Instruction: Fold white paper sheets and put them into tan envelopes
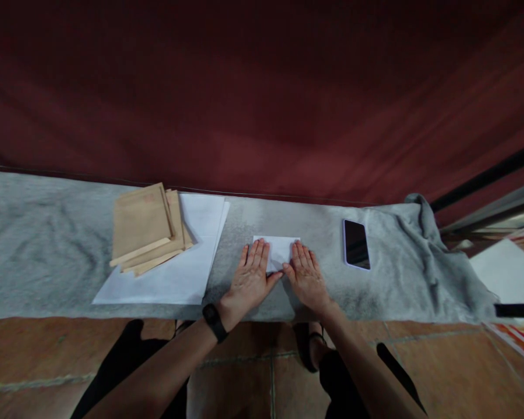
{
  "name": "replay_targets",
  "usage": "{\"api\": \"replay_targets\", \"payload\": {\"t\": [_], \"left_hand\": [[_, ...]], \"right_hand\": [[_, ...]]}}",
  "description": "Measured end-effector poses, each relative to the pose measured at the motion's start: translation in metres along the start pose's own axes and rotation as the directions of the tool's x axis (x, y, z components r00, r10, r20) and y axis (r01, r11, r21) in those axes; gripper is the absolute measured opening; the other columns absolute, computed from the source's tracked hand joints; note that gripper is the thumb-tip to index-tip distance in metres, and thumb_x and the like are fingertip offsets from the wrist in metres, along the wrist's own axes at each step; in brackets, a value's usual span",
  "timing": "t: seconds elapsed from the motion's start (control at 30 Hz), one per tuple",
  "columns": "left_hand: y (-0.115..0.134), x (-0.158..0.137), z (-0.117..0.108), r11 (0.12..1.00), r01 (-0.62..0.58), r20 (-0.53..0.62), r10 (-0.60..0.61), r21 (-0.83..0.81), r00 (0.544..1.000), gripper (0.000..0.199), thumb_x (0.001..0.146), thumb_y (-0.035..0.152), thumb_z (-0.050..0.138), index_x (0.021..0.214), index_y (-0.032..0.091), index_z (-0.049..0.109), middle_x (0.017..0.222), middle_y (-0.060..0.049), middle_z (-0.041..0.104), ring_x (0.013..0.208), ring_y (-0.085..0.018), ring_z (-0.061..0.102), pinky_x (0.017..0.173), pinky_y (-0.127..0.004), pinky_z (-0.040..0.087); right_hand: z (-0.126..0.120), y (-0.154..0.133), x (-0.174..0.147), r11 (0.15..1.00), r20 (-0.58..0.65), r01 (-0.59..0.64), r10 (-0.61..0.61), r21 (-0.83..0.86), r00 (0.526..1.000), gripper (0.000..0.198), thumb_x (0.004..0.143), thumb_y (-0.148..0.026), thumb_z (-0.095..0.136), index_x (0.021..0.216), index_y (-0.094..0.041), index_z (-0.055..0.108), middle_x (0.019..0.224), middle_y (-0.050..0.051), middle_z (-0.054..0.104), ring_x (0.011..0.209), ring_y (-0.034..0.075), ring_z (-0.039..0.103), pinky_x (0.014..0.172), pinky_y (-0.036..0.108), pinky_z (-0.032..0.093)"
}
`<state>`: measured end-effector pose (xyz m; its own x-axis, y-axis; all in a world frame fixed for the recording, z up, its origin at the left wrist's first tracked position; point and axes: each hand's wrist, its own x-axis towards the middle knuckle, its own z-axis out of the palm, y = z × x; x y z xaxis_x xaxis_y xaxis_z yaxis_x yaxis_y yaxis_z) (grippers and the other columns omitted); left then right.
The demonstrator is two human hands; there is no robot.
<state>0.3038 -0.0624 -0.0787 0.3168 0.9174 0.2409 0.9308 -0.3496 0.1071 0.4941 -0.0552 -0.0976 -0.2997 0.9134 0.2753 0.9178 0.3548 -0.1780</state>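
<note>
A small white folded paper (280, 250) lies flat on the grey cloth in front of me. My left hand (254, 270) presses on its left side, fingers stretched out and pointing away from me. On the right side of the paper rests my right hand (304, 273), also flat with its fingers extended. The two thumbs come close together near the paper's lower edge. Both palms hide parts of the paper, so its full outline does not show.
Left of my hands, several brown paper envelopes (142, 224) lie on large white sheets (201, 233). A phone (357, 244) with a dark screen lies to the right. Grey cloth (39, 244) covers the narrow surface, bunched at its right end. Dark red fabric (262, 116) hangs behind.
</note>
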Motion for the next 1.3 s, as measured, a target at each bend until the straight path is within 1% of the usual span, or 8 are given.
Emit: {"api": "replay_targets", "payload": {"t": [0.3,0.53,0.67,0.8,0.9,1.03,1.13,1.3], "left_hand": [[-0.01,-0.002,-0.003,0.997,0.039,0.037,-0.041,0.063,0.998,0.08,0.1,0.059,0.038,0.155,0.001,0.032,0.162,-0.023,0.032,0.155,-0.031,0.023,0.127,-0.051,0.016],[-0.016,-0.004,-0.005,0.995,0.072,0.059,-0.076,0.075,0.995,0.081,0.1,0.06,0.037,0.155,0.0,0.033,0.163,-0.024,0.03,0.155,-0.032,0.024,0.127,-0.052,0.015],[-0.019,-0.004,-0.007,0.994,0.08,0.066,-0.085,0.08,0.994,0.081,0.1,0.06,0.036,0.154,-0.001,0.034,0.162,-0.025,0.03,0.154,-0.033,0.026,0.127,-0.052,0.017],[-0.022,-0.002,-0.006,0.993,0.097,0.032,-0.1,0.067,0.995,0.077,0.102,0.057,0.033,0.154,0.0,0.034,0.16,-0.025,0.035,0.153,-0.033,0.028,0.126,-0.053,0.019],[-0.022,0.003,-0.004,0.992,0.122,-0.007,-0.121,0.032,0.993,0.069,0.104,0.049,0.032,0.154,0.001,0.034,0.16,-0.024,0.036,0.153,-0.032,0.028,0.126,-0.052,0.021],[-0.013,0.011,-0.001,0.999,0.027,0.029,-0.026,-0.029,0.999,0.06,0.103,0.032,0.029,0.156,0.003,0.031,0.163,-0.019,0.034,0.155,-0.028,0.024,0.126,-0.05,0.023],[-0.004,0.014,0.002,0.997,-0.058,0.086,0.061,-0.042,0.994,0.059,0.1,0.023,0.029,0.157,0.008,0.031,0.164,-0.016,0.034,0.155,-0.025,0.025,0.127,-0.049,0.021],[-0.001,0.016,0.007,0.998,-0.057,0.116,0.057,-0.011,0.992,0.06,0.098,0.02,0.031,0.156,0.007,0.032,0.164,-0.016,0.033,0.155,-0.025,0.024,0.127,-0.049,0.019]], "right_hand": [[0.002,0.01,-0.001,0.999,-0.004,-0.033,0.033,-0.012,0.999,0.071,0.107,-0.052,0.023,0.158,-0.003,0.031,0.163,0.022,0.033,0.152,0.032,0.03,0.122,0.052,0.027],[0.003,0.016,-0.003,0.999,-0.004,-0.042,0.042,-0.034,0.999,0.071,0.107,-0.053,0.023,0.16,-0.005,0.027,0.162,0.022,0.034,0.15,0.032,0.033,0.121,0.052,0.028],[0.003,0.016,-0.003,0.997,-0.004,-0.06,0.059,-0.043,0.998,0.073,0.107,-0.054,0.022,0.158,-0.004,0.03,0.162,0.023,0.035,0.15,0.034,0.034,0.12,0.053,0.029],[0.002,0.014,-0.002,0.995,-0.06,-0.095,0.093,-0.029,0.994,0.074,0.106,-0.055,0.022,0.157,-0.002,0.033,0.16,0.025,0.036,0.149,0.035,0.035,0.12,0.055,0.03],[-0.003,0.007,0.002,0.995,-0.085,-0.1,0.099,-0.003,0.991,0.072,0.107,-0.053,0.024,0.156,-0.001,0.032,0.161,0.026,0.034,0.151,0.034,0.033,0.121,0.054,0.03],[-0.008,-0.013,0.012,0.997,-0.024,-0.014,0.016,0.073,1.0,0.064,0.108,-0.045,0.023,0.16,-0.007,0.027,0.163,0.019,0.034,0.153,0.029,0.029,0.123,0.051,0.029],[-0.006,-0.028,0.016,0.991,0.054,0.046,-0.054,0.126,0.997,0.061,0.109,-0.042,0.021,0.159,-0.01,0.029,0.163,0.015,0.035,0.154,0.025,0.028,0.125,0.049,0.028],[-0.001,-0.033,0.016,0.994,0.066,0.057,-0.063,0.095,0.996,0.059,0.109,-0.041,0.026,0.157,-0.009,0.035,0.163,0.016,0.035,0.154,0.025,0.028,0.125,0.047,0.028]]}}
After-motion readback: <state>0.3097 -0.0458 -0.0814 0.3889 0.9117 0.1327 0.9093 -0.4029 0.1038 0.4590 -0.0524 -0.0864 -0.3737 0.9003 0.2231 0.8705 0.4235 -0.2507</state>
